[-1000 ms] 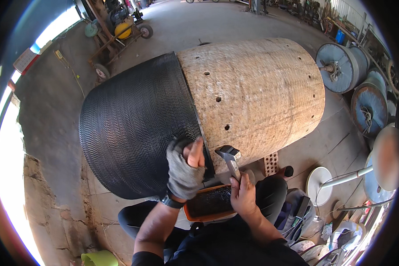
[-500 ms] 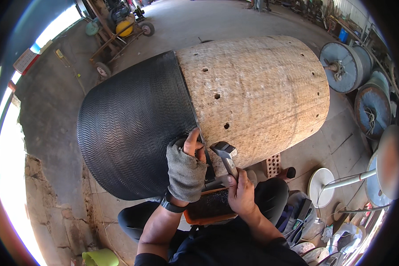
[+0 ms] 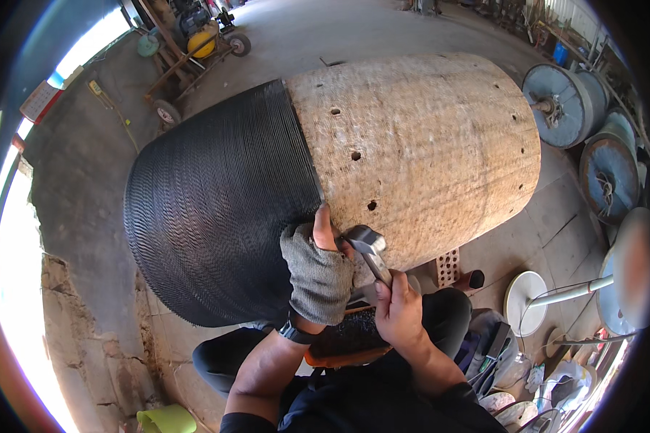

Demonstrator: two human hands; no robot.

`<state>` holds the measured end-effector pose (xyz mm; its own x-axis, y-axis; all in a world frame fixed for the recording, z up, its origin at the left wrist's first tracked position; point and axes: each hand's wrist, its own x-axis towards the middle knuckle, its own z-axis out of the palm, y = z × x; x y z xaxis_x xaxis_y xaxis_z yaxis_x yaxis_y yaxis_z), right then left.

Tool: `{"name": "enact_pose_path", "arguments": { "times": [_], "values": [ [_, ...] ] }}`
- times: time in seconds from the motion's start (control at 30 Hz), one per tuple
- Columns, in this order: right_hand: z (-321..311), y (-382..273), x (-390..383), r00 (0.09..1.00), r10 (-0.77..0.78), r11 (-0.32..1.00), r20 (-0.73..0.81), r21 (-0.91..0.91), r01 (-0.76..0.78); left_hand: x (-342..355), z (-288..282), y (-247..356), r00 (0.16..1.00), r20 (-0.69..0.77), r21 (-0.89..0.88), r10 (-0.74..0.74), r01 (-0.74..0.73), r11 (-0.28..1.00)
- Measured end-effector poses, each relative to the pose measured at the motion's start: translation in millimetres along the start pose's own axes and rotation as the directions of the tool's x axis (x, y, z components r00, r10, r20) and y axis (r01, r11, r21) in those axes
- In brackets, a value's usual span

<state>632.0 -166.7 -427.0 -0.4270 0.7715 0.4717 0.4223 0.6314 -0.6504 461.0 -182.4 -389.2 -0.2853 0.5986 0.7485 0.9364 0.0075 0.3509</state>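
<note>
A large horizontal drum has black, finely ridged winding (image 3: 202,187) on its left part and pale, rough wood (image 3: 433,151) with holes on its right. My left hand (image 3: 316,267), in a grey fingerless glove, is at the seam between them, thumb along the winding's edge, other fingers curled; what they hold is hidden. My right hand (image 3: 401,314) grips a steel hammer (image 3: 365,239), its head just right of my left fingers, over the wood. An orange tray (image 3: 319,358) with dark contents sits below my hands, between my knees.
A perforated brick (image 3: 448,267) lies under the drum's right part. Metal spools (image 3: 556,105) line the right side; a white disc (image 3: 516,303) and clutter are lower right. A wheeled machine (image 3: 202,47) is at the back left. A lime-green container (image 3: 162,422) is lower left.
My left hand has shifted right and slightly up along the seam. My right hand and the hammer have moved slightly up, closer to my left fingers. The view has shifted slightly against the drum.
</note>
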Motion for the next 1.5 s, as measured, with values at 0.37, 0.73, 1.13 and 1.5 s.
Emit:
{"name": "enact_pose_path", "arguments": {
  "times": [0.37, 0.73, 1.13, 1.5],
  "values": [
    [-5.4, 0.0, -11.9, 0.965, -0.037, 0.954, -0.259, 0.278, 0.111, -66.4, -24.2, 13.7, 0.985, 0.039, -0.017, 0.168, -0.168, 0.986],
    [21.1, 21.6, -11.9, 0.981, -0.138, 0.986, -0.134, 0.071, 0.149, -166.2, 37.7, 22.1, 0.754, 0.600, -0.395, 0.269, -0.013, 0.919],
    [24.1, 6.3, 0.9, 1.000, 0.012, 0.994, 0.019, -0.108, -0.010, -215.1, 79.6, 17.2, 0.825, 0.560, -0.157, 0.072, 0.020, 0.987],
    [24.7, 8.8, -3.8, 0.993, 0.115, 0.987, 0.015, -0.116, -0.112, -172.3, 37.6, 20.2, 0.750, 0.656, -0.327, 0.082, 0.185, 0.927]
  ]
}}
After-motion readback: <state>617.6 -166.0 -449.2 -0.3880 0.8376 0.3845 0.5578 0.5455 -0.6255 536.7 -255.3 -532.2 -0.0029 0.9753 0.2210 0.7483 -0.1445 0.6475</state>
